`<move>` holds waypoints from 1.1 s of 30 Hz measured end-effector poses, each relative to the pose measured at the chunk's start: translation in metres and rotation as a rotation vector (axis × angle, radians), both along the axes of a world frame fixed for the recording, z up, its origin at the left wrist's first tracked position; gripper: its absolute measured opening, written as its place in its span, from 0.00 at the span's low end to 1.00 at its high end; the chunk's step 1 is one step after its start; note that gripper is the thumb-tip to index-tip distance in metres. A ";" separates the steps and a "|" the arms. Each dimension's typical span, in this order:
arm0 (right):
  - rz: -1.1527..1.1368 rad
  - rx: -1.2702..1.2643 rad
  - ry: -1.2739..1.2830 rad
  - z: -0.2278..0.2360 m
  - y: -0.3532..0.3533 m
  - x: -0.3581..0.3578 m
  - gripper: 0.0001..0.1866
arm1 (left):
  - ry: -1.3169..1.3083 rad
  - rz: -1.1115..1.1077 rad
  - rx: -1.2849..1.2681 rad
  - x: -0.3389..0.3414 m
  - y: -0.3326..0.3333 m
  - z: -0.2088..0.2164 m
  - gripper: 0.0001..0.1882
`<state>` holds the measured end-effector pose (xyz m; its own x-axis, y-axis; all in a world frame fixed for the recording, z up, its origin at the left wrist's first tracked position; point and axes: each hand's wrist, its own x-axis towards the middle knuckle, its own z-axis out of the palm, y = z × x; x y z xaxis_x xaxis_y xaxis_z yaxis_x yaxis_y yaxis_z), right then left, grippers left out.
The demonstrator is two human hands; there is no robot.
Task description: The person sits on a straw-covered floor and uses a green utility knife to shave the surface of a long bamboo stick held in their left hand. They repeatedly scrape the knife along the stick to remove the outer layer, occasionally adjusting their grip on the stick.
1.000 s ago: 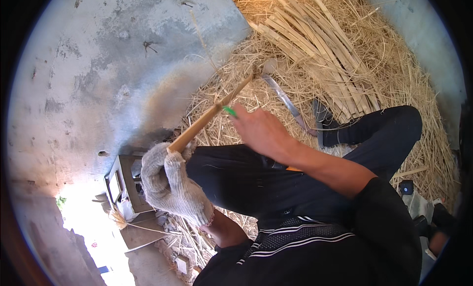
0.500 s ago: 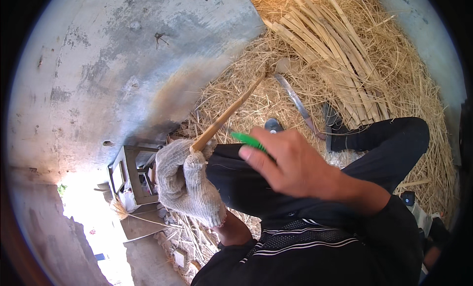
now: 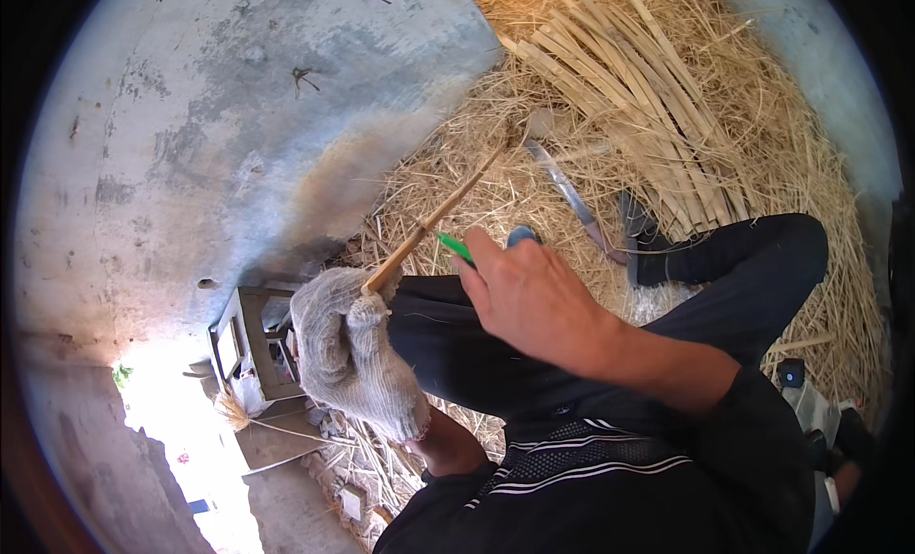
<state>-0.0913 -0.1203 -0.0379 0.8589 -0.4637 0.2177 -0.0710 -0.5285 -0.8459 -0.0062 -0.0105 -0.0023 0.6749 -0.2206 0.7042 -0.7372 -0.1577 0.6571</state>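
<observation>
My left hand [image 3: 353, 349], in a thick whitish knit glove, is closed around the lower end of a long bamboo strip [image 3: 440, 211]. The strip slants up and to the right, its far end over the straw. Bare, my right hand [image 3: 534, 292] grips a green-handled knife [image 3: 456, 247], most of which the fingers hide. The knife's front end is at the strip's edge, partway along it above the glove. Its blade is too small to make out clearly.
Beyond my hands, a bundle of split bamboo strips [image 3: 648, 106] lies on loose straw [image 3: 457, 153]. A long curved blade with a wooden handle [image 3: 567, 187] rests near my foot. A worn wall [image 3: 219, 125] rises at left, above a wooden stool-like frame [image 3: 250, 339].
My right hand has moved left and slightly up, bringing the green knife to the strip. The strip has turned somewhat, showing a narrower side. My left hand keeps its grip.
</observation>
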 end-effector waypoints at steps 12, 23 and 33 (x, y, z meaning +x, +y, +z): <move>-0.010 -0.083 -0.001 -0.007 0.000 0.012 0.11 | 0.025 -0.014 -0.087 0.008 0.001 -0.002 0.06; 0.063 -0.132 0.023 0.003 0.003 0.007 0.13 | -0.004 -0.062 -0.067 0.012 0.006 -0.002 0.04; -0.045 -0.291 0.292 -0.075 -0.016 0.042 0.12 | 0.047 -0.056 -0.115 0.009 0.004 -0.002 0.05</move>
<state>-0.0498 -0.1367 -0.1131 0.8840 -0.4576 0.0957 -0.3144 -0.7334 -0.6027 0.0024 -0.0070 -0.0045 0.6965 -0.1783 0.6951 -0.7108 -0.0385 0.7023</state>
